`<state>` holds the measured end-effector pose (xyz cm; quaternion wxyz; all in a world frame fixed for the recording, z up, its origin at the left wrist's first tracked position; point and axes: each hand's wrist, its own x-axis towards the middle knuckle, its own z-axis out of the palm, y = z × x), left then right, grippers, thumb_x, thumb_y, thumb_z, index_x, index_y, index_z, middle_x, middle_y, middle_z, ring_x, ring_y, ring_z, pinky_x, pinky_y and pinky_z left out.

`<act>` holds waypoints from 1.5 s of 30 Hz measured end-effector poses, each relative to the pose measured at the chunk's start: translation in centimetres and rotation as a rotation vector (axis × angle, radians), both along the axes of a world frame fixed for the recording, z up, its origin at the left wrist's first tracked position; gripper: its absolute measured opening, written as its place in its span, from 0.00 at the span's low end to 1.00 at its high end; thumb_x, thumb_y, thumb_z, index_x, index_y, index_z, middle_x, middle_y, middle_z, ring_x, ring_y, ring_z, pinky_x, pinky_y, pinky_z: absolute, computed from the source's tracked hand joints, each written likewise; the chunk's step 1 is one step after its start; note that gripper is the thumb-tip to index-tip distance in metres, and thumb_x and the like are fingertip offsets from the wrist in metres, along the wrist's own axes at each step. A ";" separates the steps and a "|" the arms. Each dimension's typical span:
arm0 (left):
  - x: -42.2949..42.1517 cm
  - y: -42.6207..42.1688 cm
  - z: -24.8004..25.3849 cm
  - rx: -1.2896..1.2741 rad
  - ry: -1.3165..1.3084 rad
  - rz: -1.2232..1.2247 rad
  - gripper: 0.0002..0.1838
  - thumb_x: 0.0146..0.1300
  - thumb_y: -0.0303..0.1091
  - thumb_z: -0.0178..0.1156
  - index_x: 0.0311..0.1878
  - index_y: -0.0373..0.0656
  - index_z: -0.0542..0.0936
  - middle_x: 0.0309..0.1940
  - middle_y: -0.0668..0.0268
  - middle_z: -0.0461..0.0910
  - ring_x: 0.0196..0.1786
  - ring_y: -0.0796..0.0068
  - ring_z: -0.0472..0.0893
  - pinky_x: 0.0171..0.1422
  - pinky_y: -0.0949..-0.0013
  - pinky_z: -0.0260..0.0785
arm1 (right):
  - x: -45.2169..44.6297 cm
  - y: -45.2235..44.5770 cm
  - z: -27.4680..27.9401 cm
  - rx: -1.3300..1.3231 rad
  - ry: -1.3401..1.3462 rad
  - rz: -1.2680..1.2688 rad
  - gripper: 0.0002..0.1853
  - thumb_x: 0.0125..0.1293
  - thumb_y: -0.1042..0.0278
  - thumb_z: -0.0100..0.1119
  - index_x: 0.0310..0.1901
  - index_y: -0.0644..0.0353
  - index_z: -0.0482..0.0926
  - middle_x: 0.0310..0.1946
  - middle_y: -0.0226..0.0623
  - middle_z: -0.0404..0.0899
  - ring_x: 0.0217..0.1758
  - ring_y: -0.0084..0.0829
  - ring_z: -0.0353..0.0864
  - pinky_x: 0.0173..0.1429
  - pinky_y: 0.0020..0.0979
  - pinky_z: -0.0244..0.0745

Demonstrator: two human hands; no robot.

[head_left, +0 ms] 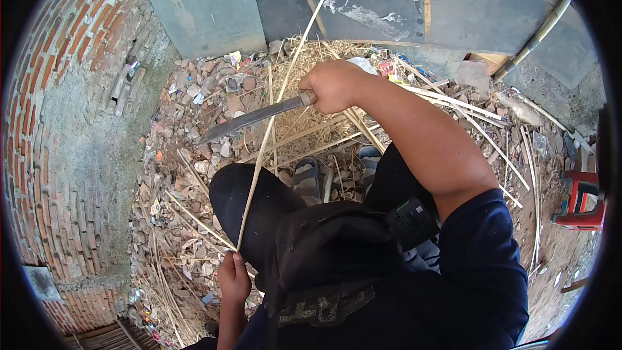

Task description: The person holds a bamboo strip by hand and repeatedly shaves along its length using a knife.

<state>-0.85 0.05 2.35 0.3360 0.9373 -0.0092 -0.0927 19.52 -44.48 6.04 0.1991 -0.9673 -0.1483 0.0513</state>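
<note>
My right hand (335,84) is closed around the wooden handle of a machete (240,122), whose blade points left and slightly down in the view. A long, thin bamboo strip (260,159) runs from my left hand (233,280) up past the blade toward the dark panels. My left fingers pinch its lower end beside my knee. Strip and blade cross near the handle; whether they press together I cannot tell. Below the blade, my sandalled feet (307,178) rest on the rubble.
A pile of pale shavings (311,68) lies ahead of my feet. Bamboo strips (470,107) are scattered on the right, with more on the left ground (165,279). A brick wall (78,149) stands left, dark panels (369,6) ahead, and a red stool (578,201) right.
</note>
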 end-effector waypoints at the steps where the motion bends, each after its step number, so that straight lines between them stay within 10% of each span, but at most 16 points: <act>1: -0.1 -0.1 -0.3 0.058 -0.039 0.005 0.22 0.81 0.45 0.48 0.35 0.37 0.74 0.21 0.55 0.75 0.25 0.61 0.76 0.32 0.57 0.66 | 0.0 0.1 -0.2 -0.001 -0.005 0.017 0.08 0.49 0.68 0.63 0.34 0.53 0.83 0.31 0.42 0.84 0.40 0.49 0.85 0.44 0.51 0.78; 9: -0.1 0.1 -3.5 0.322 -0.227 0.028 0.20 0.80 0.44 0.48 0.35 0.39 0.74 0.22 0.48 0.77 0.27 0.39 0.79 0.30 0.47 0.66 | 2.0 -0.6 -2.0 0.168 0.204 -0.047 0.13 0.56 0.66 0.62 0.44 0.50 0.87 0.37 0.39 0.87 0.44 0.41 0.86 0.49 0.44 0.79; 36: 0.6 0.4 -1.9 0.211 -0.182 -0.060 0.23 0.81 0.46 0.46 0.33 0.37 0.73 0.17 0.50 0.73 0.22 0.43 0.76 0.27 0.51 0.63 | 2.1 0.0 -2.1 0.127 0.108 -0.141 0.09 0.53 0.67 0.61 0.37 0.56 0.83 0.33 0.45 0.85 0.41 0.46 0.86 0.46 0.47 0.79; 45: 0.7 0.5 -2.1 0.290 -0.225 -0.070 0.22 0.81 0.44 0.47 0.32 0.38 0.72 0.18 0.48 0.74 0.23 0.40 0.77 0.28 0.49 0.64 | 3.7 -3.4 -3.0 0.081 0.162 -0.247 0.14 0.67 0.67 0.54 0.48 0.56 0.86 0.34 0.43 0.84 0.44 0.42 0.87 0.50 0.46 0.81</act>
